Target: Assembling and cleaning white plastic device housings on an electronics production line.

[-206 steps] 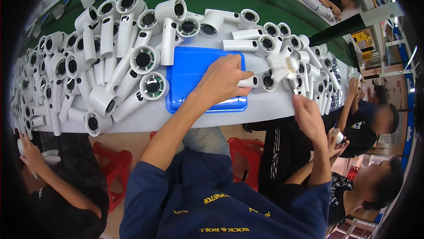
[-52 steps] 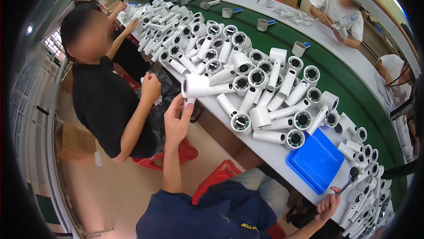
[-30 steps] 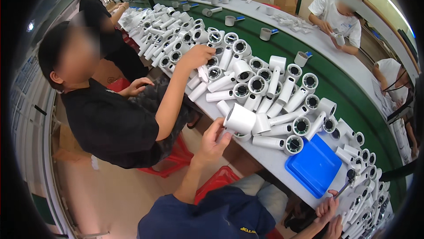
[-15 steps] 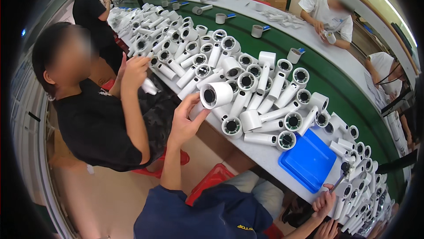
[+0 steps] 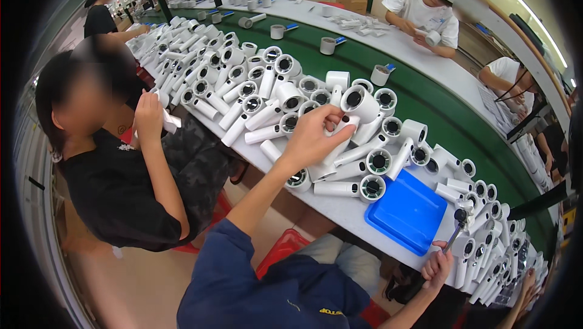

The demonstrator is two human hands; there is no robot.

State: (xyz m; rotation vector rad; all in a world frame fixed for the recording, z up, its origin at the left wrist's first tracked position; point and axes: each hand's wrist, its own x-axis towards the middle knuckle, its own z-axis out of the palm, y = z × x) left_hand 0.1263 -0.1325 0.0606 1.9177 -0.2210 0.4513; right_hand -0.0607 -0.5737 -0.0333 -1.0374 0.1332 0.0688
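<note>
Over the near side of the pile, my left hand is closed around a white handheld fan housing, whose round, ring-shaped head points up and away from the fingers. More white fan housings lie heaped beneath and around it. My right hand is closed on a slim tool with a dark round head, held at the bench's front edge to the right of a blue plastic tray. The tool's exact kind cannot be made out.
A green conveyor belt runs behind the heap, carrying a few cup-shaped parts with blue tabs. A person in black sits close on my left, handling a white part. Others work across the belt. A red stool stands below the bench.
My left hand has moved right and farther over the pile with the fan housing. My right hand stays near the tray with the tool. The whole view has shifted slightly.
</note>
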